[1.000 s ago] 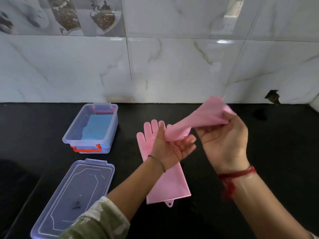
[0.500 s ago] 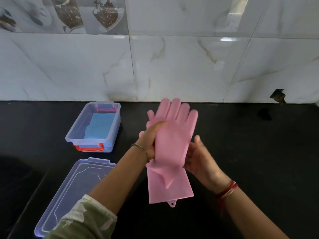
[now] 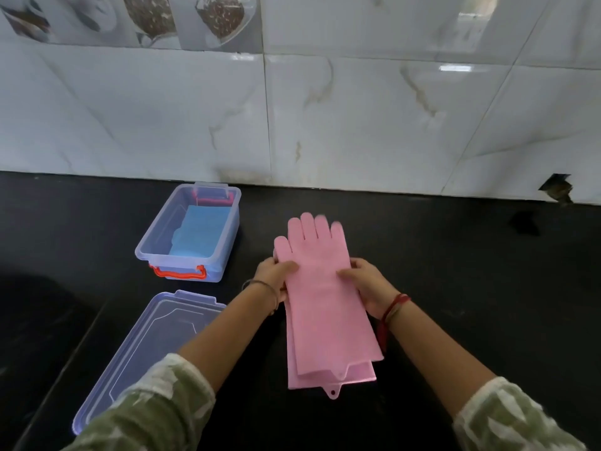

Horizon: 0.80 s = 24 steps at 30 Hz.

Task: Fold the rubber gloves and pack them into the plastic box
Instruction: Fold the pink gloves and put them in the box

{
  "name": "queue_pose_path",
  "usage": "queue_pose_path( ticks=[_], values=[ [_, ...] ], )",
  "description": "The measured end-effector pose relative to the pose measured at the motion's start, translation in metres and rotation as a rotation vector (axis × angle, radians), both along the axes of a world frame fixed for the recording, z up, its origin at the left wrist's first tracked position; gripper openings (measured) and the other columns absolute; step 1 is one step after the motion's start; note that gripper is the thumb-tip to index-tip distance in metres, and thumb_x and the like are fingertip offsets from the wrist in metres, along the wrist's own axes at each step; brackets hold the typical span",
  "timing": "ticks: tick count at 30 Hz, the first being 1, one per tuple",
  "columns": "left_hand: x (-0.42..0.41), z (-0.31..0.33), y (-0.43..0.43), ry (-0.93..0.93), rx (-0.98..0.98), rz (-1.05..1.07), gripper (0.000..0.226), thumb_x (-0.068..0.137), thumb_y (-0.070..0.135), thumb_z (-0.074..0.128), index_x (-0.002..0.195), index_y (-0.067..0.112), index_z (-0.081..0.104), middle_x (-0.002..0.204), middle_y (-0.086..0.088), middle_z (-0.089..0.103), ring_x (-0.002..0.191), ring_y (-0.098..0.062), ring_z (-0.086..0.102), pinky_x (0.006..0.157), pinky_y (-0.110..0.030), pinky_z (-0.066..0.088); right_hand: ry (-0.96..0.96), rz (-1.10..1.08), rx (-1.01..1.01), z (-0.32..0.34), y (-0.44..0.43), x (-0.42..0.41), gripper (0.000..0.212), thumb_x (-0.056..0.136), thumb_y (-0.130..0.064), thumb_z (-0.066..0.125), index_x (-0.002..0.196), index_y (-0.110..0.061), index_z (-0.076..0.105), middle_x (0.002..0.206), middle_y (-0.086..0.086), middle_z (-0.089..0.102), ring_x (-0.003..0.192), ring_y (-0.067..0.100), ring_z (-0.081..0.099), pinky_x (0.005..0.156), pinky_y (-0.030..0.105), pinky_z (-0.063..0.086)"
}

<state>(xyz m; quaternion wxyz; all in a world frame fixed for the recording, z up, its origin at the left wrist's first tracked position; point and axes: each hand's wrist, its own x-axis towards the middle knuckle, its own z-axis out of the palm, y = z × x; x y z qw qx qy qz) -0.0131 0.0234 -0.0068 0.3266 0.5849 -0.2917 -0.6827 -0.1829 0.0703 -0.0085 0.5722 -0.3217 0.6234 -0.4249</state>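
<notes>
Two pink rubber gloves lie stacked flat on the black counter, fingers toward the wall. The top glove (image 3: 320, 297) covers most of the lower glove (image 3: 361, 375), whose cuff and hanging tab stick out at the near end. My left hand (image 3: 274, 271) grips the stack's left edge near the thumb. My right hand (image 3: 364, 281) holds the right edge, thumb on top. The clear plastic box (image 3: 192, 232) with red handles stands open to the left, a folded blue item inside it.
The box's clear lid (image 3: 143, 353) lies on the counter at the near left, close to my left forearm. A white marble-tiled wall (image 3: 325, 125) bounds the counter at the back. The counter's edge drops off at the far left.
The glove held up in the air by both hands has come down flat onto the glove on the counter. Both hands now rest at the stack's sides.
</notes>
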Motion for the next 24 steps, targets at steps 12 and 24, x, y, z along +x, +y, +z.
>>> queue_pose_path(
  ticks=[12, 24],
  values=[
    [0.006, -0.008, 0.008, -0.180, -0.138, -0.062, 0.026, 0.087, 0.009, 0.059, 0.113, 0.010, 0.051, 0.108, -0.009, 0.059, 0.098, -0.027, 0.059, 0.077, -0.039, 0.054, -0.006, -0.091, 0.083, -0.005, 0.011, 0.012, 0.030, 0.091, -0.003, 0.048, 0.117, -0.018, 0.045, 0.105, -0.001, 0.054, 0.098, 0.020, 0.057, 0.075, 0.032, 0.053],
    [0.007, -0.014, 0.032, -0.236, -0.263, -0.116, 0.027, 0.087, 0.010, 0.056, 0.114, 0.012, 0.049, 0.107, -0.007, 0.058, 0.097, -0.023, 0.058, 0.080, -0.037, 0.053, -0.023, -0.183, -0.072, -0.012, 0.037, 0.019, 0.039, 0.087, 0.002, 0.046, 0.121, -0.018, 0.046, 0.115, 0.000, 0.055, 0.103, 0.017, 0.058, 0.076, 0.026, 0.054]
  ],
)
